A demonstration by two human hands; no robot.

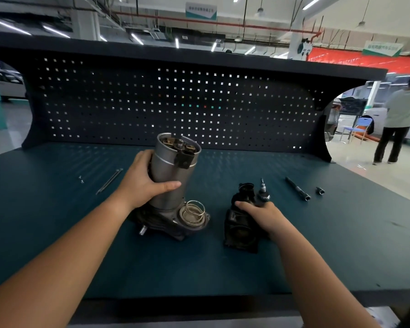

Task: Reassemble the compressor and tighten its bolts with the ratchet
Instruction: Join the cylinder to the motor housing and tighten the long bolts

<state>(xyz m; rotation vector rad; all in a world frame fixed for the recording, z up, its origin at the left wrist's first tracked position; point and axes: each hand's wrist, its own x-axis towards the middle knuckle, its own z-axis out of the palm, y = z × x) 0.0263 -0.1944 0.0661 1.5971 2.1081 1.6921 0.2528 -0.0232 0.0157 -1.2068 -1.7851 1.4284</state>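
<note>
The compressor's grey motor cylinder (173,176) stands upright on its dark base (166,223) at the middle of the bench. My left hand (142,181) grips the cylinder's side. A coil spring (193,210) sits in the round opening of the base. To the right lies a separate black compressor housing (239,233). My right hand (258,214) rests on top of it, its fingers curled round both the housing and a small ratchet driver (262,194) whose bit points up.
Two long thin bolts (109,181) and small screws (81,179) lie at the left of the blue-green bench top (57,221). An extension bar (297,191) and a small socket (320,190) lie at the right. A dark pegboard (175,102) backs the bench. A person (398,119) stands far right.
</note>
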